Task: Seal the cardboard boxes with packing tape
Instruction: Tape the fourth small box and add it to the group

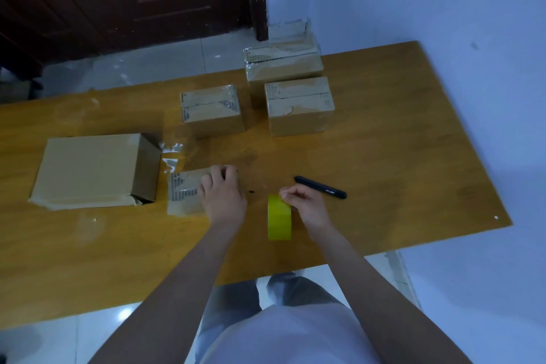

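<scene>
A small cardboard box (184,195) lies on the wooden table (384,156) in front of me. My left hand (223,195) rests flat on its right part and covers it. A yellow roll of packing tape (279,217) stands on edge to the right of the box. My right hand (304,201) pinches the top of the roll with its fingertips. To the left lies a larger flat cardboard box (88,170) with an open end flap and loose clear tape (171,156) at its right edge.
A black pen-shaped cutter (320,187) lies just beyond my right hand. Three taped boxes stand farther back: one (211,111) in the middle, one (300,106) to its right, and one (283,66) behind that. A dark door and a blue wall lie beyond.
</scene>
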The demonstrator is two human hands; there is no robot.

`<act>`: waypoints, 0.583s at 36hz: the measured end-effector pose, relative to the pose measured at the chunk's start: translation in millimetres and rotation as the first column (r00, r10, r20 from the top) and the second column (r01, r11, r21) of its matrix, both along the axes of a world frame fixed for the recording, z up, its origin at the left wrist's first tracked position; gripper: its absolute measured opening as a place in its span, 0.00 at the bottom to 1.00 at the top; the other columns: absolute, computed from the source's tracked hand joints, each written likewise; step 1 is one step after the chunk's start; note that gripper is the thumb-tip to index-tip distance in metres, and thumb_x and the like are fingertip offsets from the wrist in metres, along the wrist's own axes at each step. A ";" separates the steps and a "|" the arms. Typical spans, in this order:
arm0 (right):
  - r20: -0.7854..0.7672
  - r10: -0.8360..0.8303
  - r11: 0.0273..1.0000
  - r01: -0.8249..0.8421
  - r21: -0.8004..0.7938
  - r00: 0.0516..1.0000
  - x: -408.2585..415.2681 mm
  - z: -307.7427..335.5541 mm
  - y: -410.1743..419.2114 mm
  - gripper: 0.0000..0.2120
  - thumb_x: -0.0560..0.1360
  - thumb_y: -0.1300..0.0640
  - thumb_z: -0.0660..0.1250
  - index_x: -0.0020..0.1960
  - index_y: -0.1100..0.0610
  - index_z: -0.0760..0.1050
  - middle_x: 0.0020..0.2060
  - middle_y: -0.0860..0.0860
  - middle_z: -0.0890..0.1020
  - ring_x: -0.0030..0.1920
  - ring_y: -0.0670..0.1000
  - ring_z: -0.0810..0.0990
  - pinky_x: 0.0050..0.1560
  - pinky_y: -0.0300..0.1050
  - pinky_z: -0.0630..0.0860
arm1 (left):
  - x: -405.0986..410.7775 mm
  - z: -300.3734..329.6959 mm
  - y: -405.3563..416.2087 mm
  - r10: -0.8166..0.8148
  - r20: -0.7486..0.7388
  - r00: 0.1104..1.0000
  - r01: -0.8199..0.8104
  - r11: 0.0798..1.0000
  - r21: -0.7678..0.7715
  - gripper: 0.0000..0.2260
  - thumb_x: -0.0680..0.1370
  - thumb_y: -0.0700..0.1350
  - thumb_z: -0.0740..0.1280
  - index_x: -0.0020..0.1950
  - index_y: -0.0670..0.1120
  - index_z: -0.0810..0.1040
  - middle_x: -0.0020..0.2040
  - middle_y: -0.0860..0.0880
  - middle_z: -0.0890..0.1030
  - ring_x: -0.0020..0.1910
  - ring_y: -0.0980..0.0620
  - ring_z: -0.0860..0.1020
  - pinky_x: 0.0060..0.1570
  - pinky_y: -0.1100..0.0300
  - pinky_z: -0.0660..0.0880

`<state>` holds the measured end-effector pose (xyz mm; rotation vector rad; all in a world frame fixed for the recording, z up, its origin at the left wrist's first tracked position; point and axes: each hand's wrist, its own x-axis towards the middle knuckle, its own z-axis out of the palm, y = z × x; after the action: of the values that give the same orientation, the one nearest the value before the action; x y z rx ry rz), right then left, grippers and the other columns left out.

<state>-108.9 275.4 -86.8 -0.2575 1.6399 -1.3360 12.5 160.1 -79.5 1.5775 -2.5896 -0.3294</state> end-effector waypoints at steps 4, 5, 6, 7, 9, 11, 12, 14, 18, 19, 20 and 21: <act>0.003 0.005 1.000 -0.005 0.007 1.000 0.5 0.3 0.9 0.07 0.74 0.66 0.67 0.40 0.58 0.79 0.44 0.49 0.82 0.47 0.47 0.79 0.53 0.43 0.74 | -7.6 -2.6 6.0 0.028 0.158 0.987 -0.024 0.999 -0.032 0.21 0.74 0.38 0.65 0.65 0.45 0.65 0.60 0.41 0.67 0.57 0.39 0.67 0.60 0.48 0.65; 0.003 0.003 1.000 -0.003 0.011 1.000 0.3 0.3 1.2 0.06 0.74 0.66 0.67 0.40 0.58 0.79 0.44 0.49 0.82 0.47 0.47 0.79 0.53 0.42 0.74 | -8.2 -3.9 7.6 0.037 0.156 0.987 -0.028 0.998 -0.060 0.22 0.72 0.37 0.66 0.64 0.45 0.64 0.57 0.41 0.68 0.54 0.39 0.68 0.59 0.47 0.67; 0.002 0.003 1.000 -0.003 0.010 1.000 0.4 0.5 1.5 0.06 0.74 0.66 0.67 0.41 0.58 0.79 0.45 0.49 0.82 0.48 0.47 0.79 0.52 0.42 0.75 | -8.8 -5.9 8.9 0.044 0.148 0.988 -0.031 0.995 -0.092 0.23 0.71 0.36 0.67 0.62 0.45 0.64 0.55 0.41 0.69 0.51 0.39 0.69 0.57 0.47 0.69; -0.001 0.006 1.000 -0.006 0.007 1.000 0.6 1.1 1.7 0.05 0.74 0.66 0.66 0.42 0.59 0.79 0.45 0.50 0.82 0.47 0.47 0.79 0.51 0.40 0.75 | -8.7 -8.2 9.3 0.041 0.146 0.988 -0.022 0.992 -0.126 0.24 0.68 0.36 0.69 0.60 0.45 0.63 0.52 0.41 0.71 0.49 0.40 0.69 0.55 0.46 0.72; -0.012 0.014 1.000 -0.014 0.001 1.000 1.1 2.6 2.1 0.05 0.74 0.66 0.66 0.42 0.60 0.78 0.44 0.49 0.82 0.46 0.46 0.79 0.48 0.38 0.74 | -7.3 -10.6 6.9 0.031 0.133 0.991 -0.011 0.989 -0.146 0.26 0.65 0.35 0.72 0.58 0.45 0.65 0.48 0.41 0.72 0.45 0.41 0.68 0.50 0.46 0.75; -0.014 0.016 1.000 -0.016 0.002 1.000 0.7 4.0 3.3 0.05 0.74 0.66 0.66 0.41 0.60 0.78 0.44 0.49 0.82 0.46 0.45 0.79 0.49 0.38 0.74 | -3.9 -8.7 4.0 -0.001 0.066 0.998 0.005 0.998 -0.057 0.29 0.64 0.37 0.76 0.61 0.43 0.68 0.50 0.39 0.73 0.47 0.39 0.70 0.50 0.44 0.74; -0.015 0.017 1.000 -0.017 0.004 1.000 0.4 4.6 3.6 0.05 0.74 0.66 0.66 0.41 0.60 0.78 0.44 0.49 0.82 0.46 0.45 0.79 0.49 0.38 0.74 | -1.5 -7.1 2.9 -0.019 -0.001 1.000 0.019 1.000 -0.002 0.30 0.65 0.40 0.77 0.63 0.41 0.68 0.52 0.38 0.73 0.49 0.37 0.71 0.52 0.43 0.73; -0.028 0.024 1.000 -0.024 0.000 0.999 -1.4 7.1 3.8 0.05 0.74 0.66 0.66 0.40 0.60 0.78 0.45 0.48 0.82 0.45 0.44 0.79 0.49 0.37 0.74 | 5.3 -2.6 1.7 0.008 -0.170 0.985 0.003 0.998 0.061 0.32 0.68 0.46 0.77 0.65 0.37 0.68 0.58 0.35 0.71 0.56 0.34 0.71 0.54 0.42 0.71; -0.026 0.002 1.000 -0.003 -0.009 1.000 -9.9 11.5 1.6 0.05 0.74 0.65 0.67 0.41 0.59 0.79 0.47 0.50 0.82 0.49 0.46 0.79 0.53 0.41 0.74 | 22.2 4.6 5.9 0.207 -0.244 0.947 -0.192 0.978 0.084 0.37 0.72 0.54 0.73 0.70 0.33 0.63 0.66 0.33 0.65 0.65 0.33 0.63 0.64 0.39 0.63; -0.021 0.001 1.000 -0.001 -0.006 1.000 -11.9 12.7 0.0 0.04 0.74 0.65 0.67 0.42 0.60 0.80 0.47 0.50 0.82 0.49 0.47 0.79 0.54 0.42 0.73 | 25.2 6.3 5.6 0.226 -0.197 0.954 -0.211 0.973 0.095 0.38 0.72 0.56 0.71 0.70 0.33 0.63 0.68 0.34 0.64 0.67 0.34 0.61 0.67 0.40 0.60; -0.020 0.002 1.000 -0.003 -0.006 1.000 -12.8 14.1 -1.3 0.04 0.74 0.65 0.67 0.42 0.60 0.80 0.47 0.50 0.82 0.49 0.48 0.79 0.54 0.43 0.73 | 28.1 7.5 4.6 0.232 -0.132 0.964 -0.214 0.968 0.134 0.38 0.73 0.58 0.70 0.71 0.34 0.62 0.70 0.35 0.62 0.69 0.35 0.59 0.69 0.42 0.58; -0.023 0.004 1.000 -0.004 -0.008 1.000 -13.1 15.6 -2.9 0.04 0.74 0.66 0.67 0.42 0.61 0.79 0.46 0.51 0.82 0.49 0.48 0.79 0.54 0.42 0.74 | 31.5 6.7 2.6 0.213 -0.073 0.974 -0.199 0.965 0.169 0.37 0.73 0.58 0.70 0.72 0.36 0.61 0.71 0.37 0.60 0.71 0.36 0.57 0.70 0.44 0.56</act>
<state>-122.1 272.5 -71.2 -0.2814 1.6526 -1.3416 44.0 162.7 -72.8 1.8189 -2.3564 -0.5887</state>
